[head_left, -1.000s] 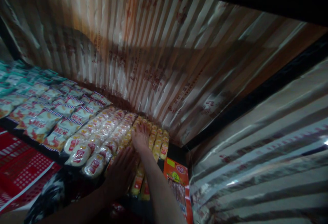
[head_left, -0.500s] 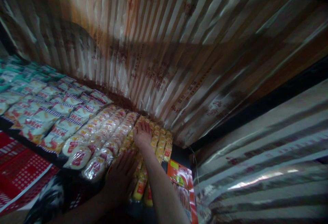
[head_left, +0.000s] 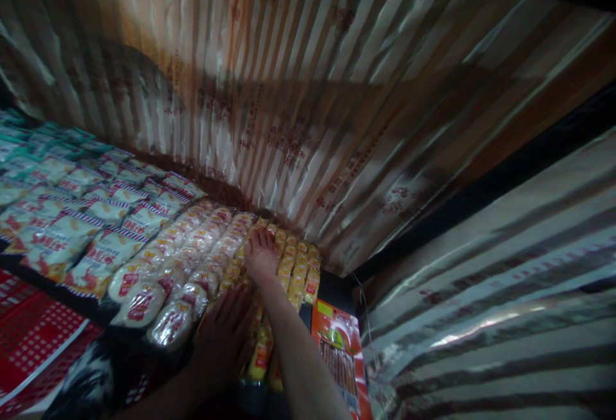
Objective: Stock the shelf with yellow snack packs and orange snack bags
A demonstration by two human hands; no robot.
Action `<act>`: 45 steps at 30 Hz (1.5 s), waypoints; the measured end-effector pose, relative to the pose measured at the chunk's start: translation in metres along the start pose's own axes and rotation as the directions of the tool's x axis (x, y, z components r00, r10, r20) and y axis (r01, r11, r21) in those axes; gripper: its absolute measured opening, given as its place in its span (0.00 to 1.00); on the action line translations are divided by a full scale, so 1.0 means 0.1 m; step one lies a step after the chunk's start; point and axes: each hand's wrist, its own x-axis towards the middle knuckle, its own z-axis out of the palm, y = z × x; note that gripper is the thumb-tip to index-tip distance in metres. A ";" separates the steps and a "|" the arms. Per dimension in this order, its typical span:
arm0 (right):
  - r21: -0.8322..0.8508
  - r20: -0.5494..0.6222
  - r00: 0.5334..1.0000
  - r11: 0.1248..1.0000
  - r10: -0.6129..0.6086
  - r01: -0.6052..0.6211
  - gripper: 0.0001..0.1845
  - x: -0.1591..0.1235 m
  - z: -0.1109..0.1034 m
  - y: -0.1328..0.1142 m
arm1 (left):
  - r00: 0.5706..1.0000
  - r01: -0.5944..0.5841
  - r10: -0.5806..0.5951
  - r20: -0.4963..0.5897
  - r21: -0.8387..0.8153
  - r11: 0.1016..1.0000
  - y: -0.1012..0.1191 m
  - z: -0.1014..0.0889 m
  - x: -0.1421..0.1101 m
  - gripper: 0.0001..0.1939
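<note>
My right hand (head_left: 261,256) lies flat, palm down, on rows of yellow snack packets (head_left: 294,268) deep on a shelf, with its fingers reaching toward the striped back wall. Closer to me, my left hand (head_left: 222,336) presses flat on the front ends of the same yellow rows, beside clear-wrapped buns with red labels (head_left: 169,275). Neither hand grips a packet.
Left of the buns lie rows of white, red and blue striped packets (head_left: 91,227), then teal ones (head_left: 29,144). An orange sausage pack (head_left: 337,343) hangs at the front right. Striped reflective panels (head_left: 298,106) close the back and right. A red printed sheet (head_left: 33,336) sits lower left.
Both hands stay pressed on the yellow packets. The view has shifted slightly, so the shelf sits a little further left.
</note>
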 end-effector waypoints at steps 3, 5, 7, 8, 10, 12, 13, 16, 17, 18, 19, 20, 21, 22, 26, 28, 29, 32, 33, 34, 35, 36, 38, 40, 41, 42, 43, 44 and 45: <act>-0.014 -0.028 0.999 1.000 0.021 -0.021 0.27 0.01 -0.02 0.02 | 1.000 0.007 -0.007 -0.007 -0.006 1.000 0.01 0.01 -0.03 0.30; -0.019 -0.036 0.999 0.999 0.033 -0.034 0.28 0.03 -0.03 0.04 | 1.000 0.003 -0.003 -0.017 0.001 1.000 0.02 0.02 -0.06 0.30; -0.024 -0.044 0.998 0.999 0.043 -0.044 0.29 0.06 -0.05 0.05 | 1.000 0.003 -0.003 -0.023 0.011 1.000 0.02 0.02 -0.08 0.30; -0.025 -0.045 0.998 0.998 0.048 -0.049 0.29 0.08 -0.06 0.06 | 1.000 0.005 -0.005 -0.026 0.015 1.000 0.03 0.02 -0.08 0.30; -0.027 -0.031 0.998 0.998 0.061 -0.062 0.29 0.13 -0.07 0.07 | 1.000 0.017 -0.016 -0.024 0.023 1.000 0.03 0.02 -0.09 0.30; -0.027 -0.010 0.998 0.998 0.064 -0.064 0.29 0.19 -0.08 0.08 | 1.000 0.018 -0.017 -0.024 0.024 1.000 0.03 0.02 -0.08 0.29; -0.030 -0.012 0.998 0.997 0.064 -0.064 0.29 0.22 -0.08 0.08 | 0.999 0.018 -0.017 -0.030 0.022 1.000 0.03 0.02 -0.08 0.29; -0.072 -0.070 0.995 0.995 0.068 -0.073 0.30 0.30 -0.06 0.12 | 0.999 0.026 -0.025 -0.044 0.009 1.000 0.03 0.03 -0.08 0.28; -0.091 -0.092 0.993 0.992 0.077 -0.085 0.30 0.32 -0.05 0.13 | 0.998 0.029 -0.029 -0.048 0.006 1.000 0.02 0.04 -0.09 0.28; -0.110 -0.106 0.990 0.989 0.090 -0.102 0.31 0.35 -0.04 0.15 | 0.998 0.028 -0.028 -0.051 0.004 1.000 0.02 0.05 -0.10 0.28; -0.125 -0.110 0.988 0.985 0.105 -0.118 0.32 0.37 -0.02 0.17 | 0.998 0.023 -0.022 -0.053 0.003 1.000 0.02 0.05 -0.10 0.28; -0.136 -0.108 0.987 0.982 0.117 -0.131 0.32 0.39 -0.01 0.18 | 0.998 0.016 -0.016 -0.054 0.003 1.000 0.02 0.05 -0.11 0.28; -0.143 -0.102 0.987 0.980 0.124 -0.138 0.33 0.41 0.00 0.19 | 0.998 0.008 -0.007 -0.059 0.004 1.000 0.01 0.05 -0.11 0.28; -0.147 -0.098 0.987 0.980 0.124 -0.137 0.33 0.42 0.01 0.20 | 0.998 -0.001 0.001 -0.060 0.006 1.000 0.01 0.05 -0.11 0.29; -0.133 -0.096 0.993 0.987 0.075 -0.087 0.31 0.44 0.04 0.22 | 0.999 -0.014 0.014 -0.040 0.017 1.000 -0.01 0.03 -0.09 0.30; -0.118 -0.089 0.994 0.990 0.061 -0.071 0.29 0.44 0.04 0.22 | 0.999 -0.007 0.007 -0.033 0.019 1.000 -0.01 0.03 -0.08 0.30; -0.112 -0.084 0.995 0.991 0.058 -0.067 0.29 0.44 0.05 0.22 | 0.999 -0.001 0.002 -0.036 0.018 1.000 -0.01 0.03 -0.08 0.30; -0.102 -0.068 0.996 0.993 0.049 -0.056 0.29 0.44 0.05 0.22 | 0.999 0.006 -0.005 -0.044 0.021 1.000 -0.01 0.03 -0.09 0.30; -0.101 -0.065 0.997 0.993 0.047 -0.054 0.29 0.44 0.05 0.22 | 0.999 0.006 -0.005 -0.042 0.025 1.000 -0.01 0.03 -0.09 0.30; -0.102 -0.063 0.997 0.994 0.044 -0.051 0.29 0.44 0.05 0.22 | 0.999 0.000 0.001 -0.038 0.031 1.000 -0.01 0.03 -0.09 0.30; -0.103 -0.064 0.997 0.993 0.043 -0.049 0.29 0.44 0.05 0.21 | 0.999 -0.005 0.007 -0.034 0.038 0.999 -0.02 0.03 -0.09 0.30; -0.103 -0.067 0.997 0.993 0.043 -0.049 0.29 0.43 0.05 0.21 | 0.999 -0.011 0.012 -0.030 0.045 0.999 -0.02 0.03 -0.10 0.30; -0.097 -0.070 0.997 0.994 0.042 -0.049 0.29 0.43 0.04 0.20 | 0.999 -0.017 0.019 -0.028 0.059 0.998 -0.03 0.04 -0.10 0.30; -0.082 -0.064 0.997 0.996 0.042 -0.047 0.29 0.43 0.03 0.18 | 0.999 -0.019 0.021 -0.030 0.067 0.998 -0.03 0.05 -0.10 0.30; -0.071 -0.061 0.997 0.996 0.043 -0.047 0.29 0.43 0.02 0.17 | 0.999 -0.020 0.023 -0.033 0.070 0.997 -0.03 0.05 -0.10 0.30; -0.060 -0.061 0.997 0.997 0.044 -0.048 0.29 0.42 0.00 0.17 | 0.999 -0.026 0.029 -0.037 0.073 0.997 -0.03 0.05 -0.10 0.30; -0.048 -0.063 0.997 0.998 0.044 -0.047 0.29 0.42 -0.02 0.18 | 0.999 -0.026 0.029 -0.042 0.076 0.997 -0.03 0.06 -0.10 0.30; -0.034 -0.069 0.997 0.998 0.042 -0.045 0.29 0.41 -0.05 0.19 | 0.999 -0.024 0.027 -0.045 0.079 0.997 -0.02 0.05 -0.10 0.30; -0.019 -0.079 0.996 0.999 0.038 -0.039 0.29 0.39 -0.08 0.22 | 0.998 -0.021 0.025 -0.050 0.081 0.997 -0.02 0.05 -0.10 0.29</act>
